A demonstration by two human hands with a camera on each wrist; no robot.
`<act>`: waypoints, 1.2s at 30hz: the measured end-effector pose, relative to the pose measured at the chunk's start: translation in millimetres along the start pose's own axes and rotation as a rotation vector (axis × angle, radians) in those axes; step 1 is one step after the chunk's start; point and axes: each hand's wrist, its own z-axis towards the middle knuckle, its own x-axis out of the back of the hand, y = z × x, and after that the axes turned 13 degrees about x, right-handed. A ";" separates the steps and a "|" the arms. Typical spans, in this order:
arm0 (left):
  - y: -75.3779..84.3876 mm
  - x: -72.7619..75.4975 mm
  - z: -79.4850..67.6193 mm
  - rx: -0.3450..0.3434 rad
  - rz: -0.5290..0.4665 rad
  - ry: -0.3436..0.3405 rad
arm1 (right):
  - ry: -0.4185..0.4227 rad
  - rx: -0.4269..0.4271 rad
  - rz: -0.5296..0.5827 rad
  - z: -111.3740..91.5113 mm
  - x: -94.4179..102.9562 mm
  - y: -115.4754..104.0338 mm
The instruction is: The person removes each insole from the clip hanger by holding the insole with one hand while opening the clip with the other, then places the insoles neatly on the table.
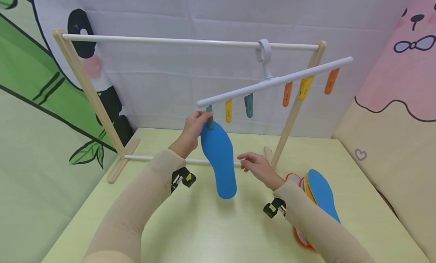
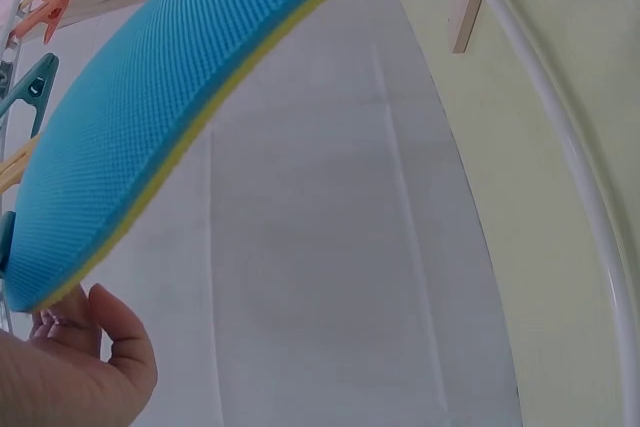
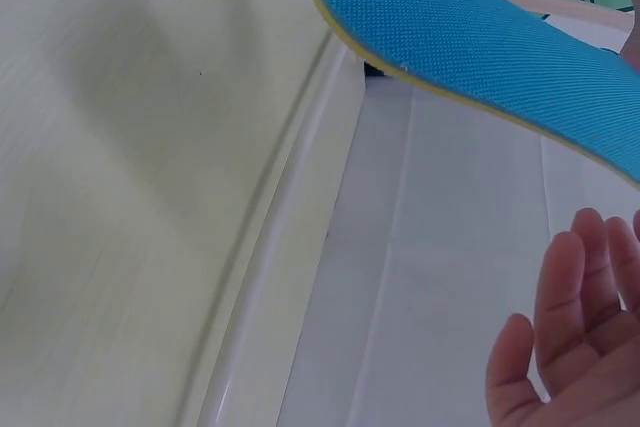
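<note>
A blue insole [image 1: 219, 161] hangs from a teal clothespin [image 1: 210, 121] at the near left end of a white hanger bar [image 1: 245, 91]. My left hand [image 1: 195, 130] pinches the clothespin by its upper part, beside the insole's top edge. In the left wrist view the curled fingers of that hand [image 2: 90, 357] show below the textured insole [image 2: 150, 97]; the pinch itself is hidden. My right hand [image 1: 257, 166] is right of the insole, apart from it, fingers loosely bent and holding nothing. The right wrist view shows these fingers [image 3: 580, 297] below the insole [image 3: 470, 47].
Other clothespins, such as a teal one [image 1: 249, 105] and an orange one [image 1: 287, 94], hang along the bar. Its grey hook [image 1: 265, 53] is on the wooden rack's white rail [image 1: 163, 40]. Blue and yellow insoles [image 1: 321, 191] and red-edged ones lie at the table's right, partly behind my sleeve.
</note>
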 end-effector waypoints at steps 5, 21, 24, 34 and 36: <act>-0.5 -0.6 0.9 0.005 -0.010 -0.003 | -0.015 -0.013 0.007 1.8 -3.8 -3.6; -1.1 -1.4 0.8 -0.008 -0.002 -0.010 | -0.045 0.064 0.034 8.0 -16.8 -11.7; -0.4 -1.9 2.8 -0.008 -0.012 -0.013 | -0.045 0.058 0.037 8.2 -17.3 -12.6; 6.0 -3.1 7.7 0.000 -0.042 0.027 | -0.023 0.057 0.049 8.5 -16.9 -14.3; 8.3 -3.6 7.8 -0.003 -0.042 0.029 | -0.021 0.057 0.052 8.3 -16.8 -13.6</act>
